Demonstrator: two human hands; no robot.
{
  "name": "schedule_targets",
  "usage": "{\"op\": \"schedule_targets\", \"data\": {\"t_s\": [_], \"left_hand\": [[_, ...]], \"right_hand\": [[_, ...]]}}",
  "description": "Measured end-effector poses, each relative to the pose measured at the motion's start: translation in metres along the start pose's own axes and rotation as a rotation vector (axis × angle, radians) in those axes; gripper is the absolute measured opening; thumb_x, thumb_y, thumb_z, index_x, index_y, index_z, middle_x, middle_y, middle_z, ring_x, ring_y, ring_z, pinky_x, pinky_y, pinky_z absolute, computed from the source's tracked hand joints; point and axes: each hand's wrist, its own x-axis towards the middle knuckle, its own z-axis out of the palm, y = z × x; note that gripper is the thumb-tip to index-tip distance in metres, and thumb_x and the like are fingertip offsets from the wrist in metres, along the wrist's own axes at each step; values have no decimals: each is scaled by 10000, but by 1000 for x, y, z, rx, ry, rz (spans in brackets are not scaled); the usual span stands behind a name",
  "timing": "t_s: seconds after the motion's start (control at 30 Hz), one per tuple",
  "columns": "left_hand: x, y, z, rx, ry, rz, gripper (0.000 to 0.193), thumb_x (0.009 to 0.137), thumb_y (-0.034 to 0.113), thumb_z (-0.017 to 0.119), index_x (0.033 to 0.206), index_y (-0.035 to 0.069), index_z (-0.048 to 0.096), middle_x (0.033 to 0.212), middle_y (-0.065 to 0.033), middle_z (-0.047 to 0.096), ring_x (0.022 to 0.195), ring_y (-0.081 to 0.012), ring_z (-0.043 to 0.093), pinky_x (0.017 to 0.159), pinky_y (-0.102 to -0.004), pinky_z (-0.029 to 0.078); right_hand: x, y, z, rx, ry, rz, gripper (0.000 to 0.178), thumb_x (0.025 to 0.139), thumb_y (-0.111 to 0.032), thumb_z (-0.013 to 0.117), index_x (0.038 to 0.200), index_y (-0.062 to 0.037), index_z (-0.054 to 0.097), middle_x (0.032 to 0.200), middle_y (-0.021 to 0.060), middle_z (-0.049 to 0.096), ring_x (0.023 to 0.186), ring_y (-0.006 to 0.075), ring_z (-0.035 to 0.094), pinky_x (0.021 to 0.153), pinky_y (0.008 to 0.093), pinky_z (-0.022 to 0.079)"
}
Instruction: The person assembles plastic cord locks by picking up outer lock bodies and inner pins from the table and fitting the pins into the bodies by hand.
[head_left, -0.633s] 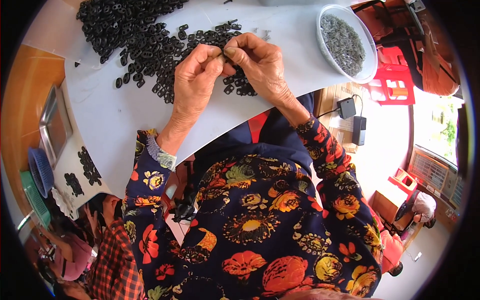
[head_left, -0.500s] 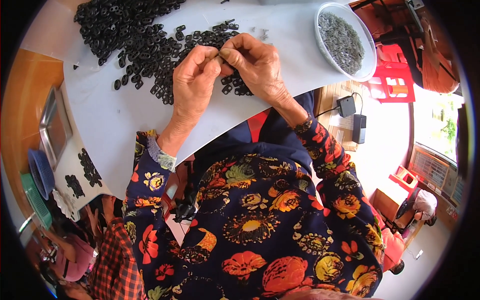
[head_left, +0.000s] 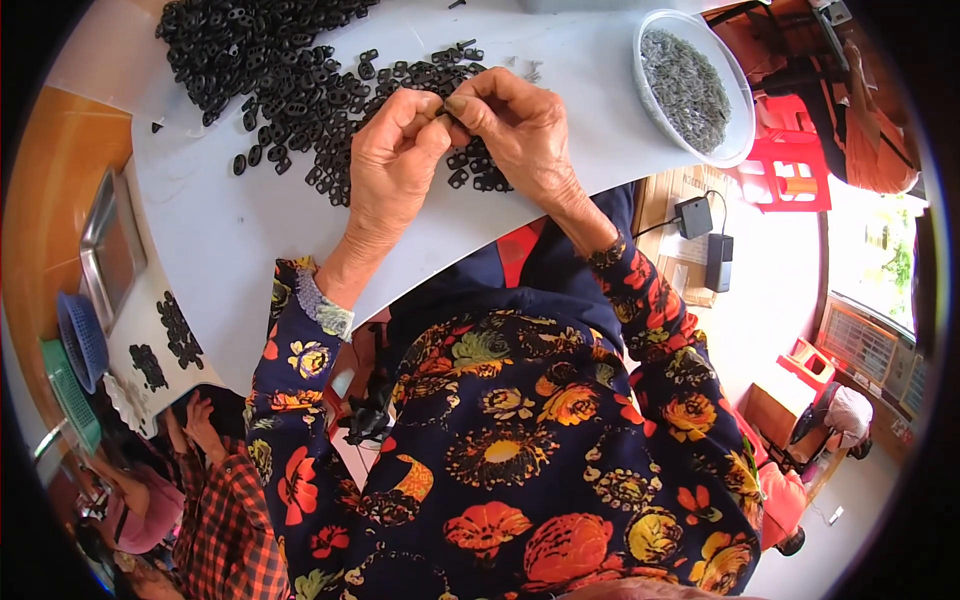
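My left hand (head_left: 398, 145) and my right hand (head_left: 517, 125) meet fingertip to fingertip above the white table (head_left: 240, 225). Both are closed in a pinch at a small black piece (head_left: 443, 112), which the fingers mostly hide. Under and beyond them spread loose black plastic pieces (head_left: 345, 100), small and oval with two holes. These thicken into a big heap (head_left: 235, 50) at the far left. Past my right fingers lie a few small silvery bits (head_left: 532, 72), too small to tell their kind.
A clear round tub (head_left: 735, 140) of small silvery pieces stands at the right table edge. To the left are a metal tray (head_left: 110, 245), a blue basket (head_left: 82, 340), a green basket (head_left: 70, 395) and more black pieces (head_left: 178, 330). A co-worker in a checked shirt (head_left: 230, 520) sits lower left.
Both hands stay pinched together, with only slight finger movement. The whole view has shifted slightly. At the lower left the co-worker's hands have come up into clearer sight.
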Motion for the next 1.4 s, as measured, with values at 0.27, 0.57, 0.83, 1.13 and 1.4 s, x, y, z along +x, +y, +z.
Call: {"op": "schedule_targets", "data": {"t_s": [0.27,0.57,0.83,1.13,1.4], "left_hand": [[3,4,-1,76,-2,-22,68,864,9,532,921,-11,563,777,-45,628,712,-62,584,659,-205,487],[3,1,-2,10,-17,-23,52,880,21,531,900,-12,566,787,-53,623,716,-87,599,679,-224,505],[0,0,2,48,-30,3,146,921,120,531,974,-8,577,793,-33,623,754,-85,582,751,-230,470],[3,-3,-3,-34,-7,-4,91,875,28,523,940,-19,565,780,-42,622,714,-93,606,686,-232,512],[1,-6,1,-47,-1,5,138,927,113,527,979,-1,585,793,-23,625,741,-69,578,680,-187,448]], "right_hand": [[2,-2,-3,44,14,54,143,899,-105,604,864,30,636,670,13,612,641,45,555,588,198,472],[2,9,-1,111,7,-33,116,897,-92,596,899,22,615,691,15,613,640,38,544,568,197,453],[1,2,-2,-70,-2,-46,118,897,-91,595,864,22,598,657,5,608,616,37,541,550,200,452],[2,7,1,46,4,-67,128,908,-100,590,871,23,588,695,20,614,637,43,546,588,196,457],[2,2,0,33,-14,14,133,904,-96,601,855,27,585,694,20,611,636,48,557,589,198,480]]}}
